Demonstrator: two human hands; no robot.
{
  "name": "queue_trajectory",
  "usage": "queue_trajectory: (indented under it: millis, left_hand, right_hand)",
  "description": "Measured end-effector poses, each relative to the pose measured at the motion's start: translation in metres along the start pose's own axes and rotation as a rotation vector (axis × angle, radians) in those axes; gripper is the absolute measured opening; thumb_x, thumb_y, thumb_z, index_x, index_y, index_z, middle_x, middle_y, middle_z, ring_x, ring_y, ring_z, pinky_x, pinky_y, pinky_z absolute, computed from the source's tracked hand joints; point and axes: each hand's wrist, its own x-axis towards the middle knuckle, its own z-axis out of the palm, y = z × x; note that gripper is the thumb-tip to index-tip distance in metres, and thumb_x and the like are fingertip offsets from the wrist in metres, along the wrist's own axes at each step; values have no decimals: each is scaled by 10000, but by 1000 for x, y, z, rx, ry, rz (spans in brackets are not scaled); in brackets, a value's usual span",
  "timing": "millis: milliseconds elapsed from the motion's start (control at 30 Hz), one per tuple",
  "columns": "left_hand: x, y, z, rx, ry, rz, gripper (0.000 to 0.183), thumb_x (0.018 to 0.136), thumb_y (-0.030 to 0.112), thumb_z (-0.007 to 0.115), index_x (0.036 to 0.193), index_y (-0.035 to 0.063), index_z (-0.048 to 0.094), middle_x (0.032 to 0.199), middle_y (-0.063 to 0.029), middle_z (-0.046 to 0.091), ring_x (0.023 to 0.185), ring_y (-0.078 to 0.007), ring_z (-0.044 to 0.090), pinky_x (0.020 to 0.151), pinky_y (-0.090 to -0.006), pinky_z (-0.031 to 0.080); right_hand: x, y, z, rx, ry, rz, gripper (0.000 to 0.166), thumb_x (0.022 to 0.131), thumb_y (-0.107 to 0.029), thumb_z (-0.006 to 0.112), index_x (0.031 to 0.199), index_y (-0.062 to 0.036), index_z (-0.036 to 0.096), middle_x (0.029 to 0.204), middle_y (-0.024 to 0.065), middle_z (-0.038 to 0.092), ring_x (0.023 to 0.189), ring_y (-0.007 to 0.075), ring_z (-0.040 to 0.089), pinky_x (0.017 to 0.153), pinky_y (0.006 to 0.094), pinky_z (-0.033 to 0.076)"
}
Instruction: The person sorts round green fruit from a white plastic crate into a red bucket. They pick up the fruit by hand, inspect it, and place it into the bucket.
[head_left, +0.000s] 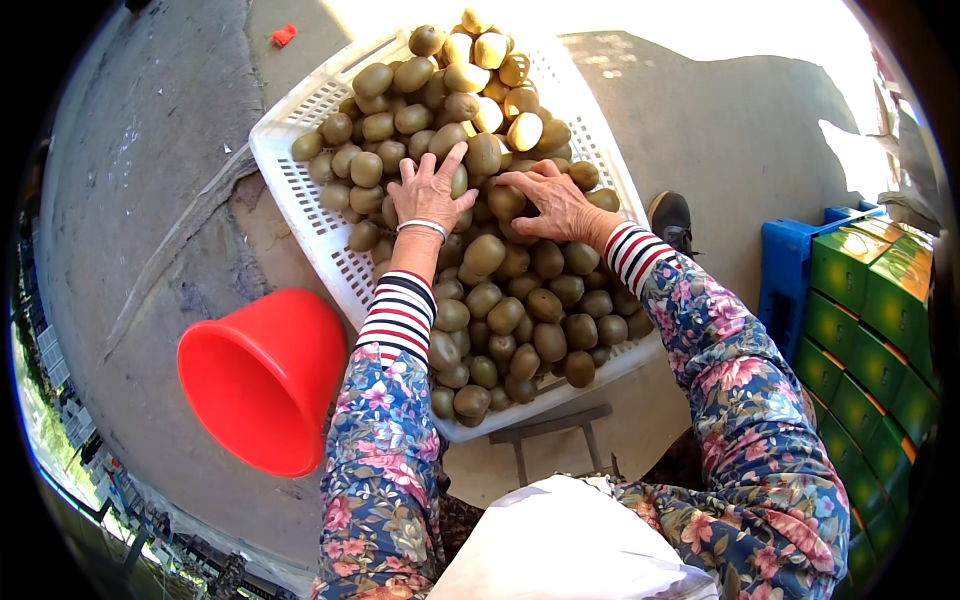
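Note:
A large white perforated plastic crate (289, 187) holds a heap of brown kiwifruit (505, 315). My left hand (431, 191), with a bracelet at the wrist, lies on the fruit near the middle of the heap, its fingers spread over a kiwifruit. To its right, my right hand (551, 201) curves its thumb and fingers around one kiwifruit (506, 202) among the others; whether it grips that fruit firmly is hard to tell. Sunlight falls on the fruit at the far end of the crate.
Left of the crate, a red plastic bucket (262, 382) lies on its side on the concrete floor. Green cartons (847, 322) are stacked at the right by a blue plastic crate (784, 281). A dark shoe (670, 217) shows beside the white crate, and metal bars (551, 426) stand under its near edge.

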Motion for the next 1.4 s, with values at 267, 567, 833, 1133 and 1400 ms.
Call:
queue_trajectory:
  millis: [267, 567, 833, 1133, 1400]
  left_hand:
    - [-42, -37, 27, -642, -171, -128, 564, 813, 315, 629, 1291, 237, 340, 956, -246, 620, 912, -458, 582, 807, -477, 463]
    - [-60, -51, -13, -412, -767, 86, 404, 799, 326, 563, 1159, 152, 506, 1046, -234, 607, 996, -410, 565, 889, -444, 445]
    - [-90, -53, -34, -219, -386, 135, 470, 826, 339, 646, 1189, 68, 519, 1107, -161, 560, 1070, -324, 527, 880, -405, 465]
    - [-112, -43, -97, -1640, -270, -462, 201, 919, 180, 578, 1059, 36, 587, 818, -10, 606, 640, -72, 594, 400, -214, 461]
    - [-243, -179, -155, -80, 325, -508, 208, 937, 188, 531, 1050, 26, 597, 927, -95, 592, 882, -187, 588, 737, -334, 499]
  right_hand:
    - [-6, -22, -35, 357, -434, 15, 578, 679, -230, 654, 1206, -37, 514, 839, 119, 641, 775, 233, 614, 734, 359, 497]
    - [139, 145, 15, -663, 147, 279, 299, 813, -263, 608, 975, -15, 572, 878, 128, 621, 857, 279, 594, 707, 378, 463]
    - [78, 15, -18, 388, 329, 340, 465, 632, -211, 721, 1021, -26, 547, 900, 150, 609, 834, 257, 597, 805, 373, 481]
    - [45, -40, -41, 414, 257, 85, 426, 758, -112, 711, 1139, 12, 566, 1019, 151, 645, 962, 225, 621, 817, 340, 520]
    - [69, 59, -18, -725, -3, 70, 256, 734, -120, 622, 951, 7, 576, 967, 158, 625, 972, 310, 587, 858, 417, 455]
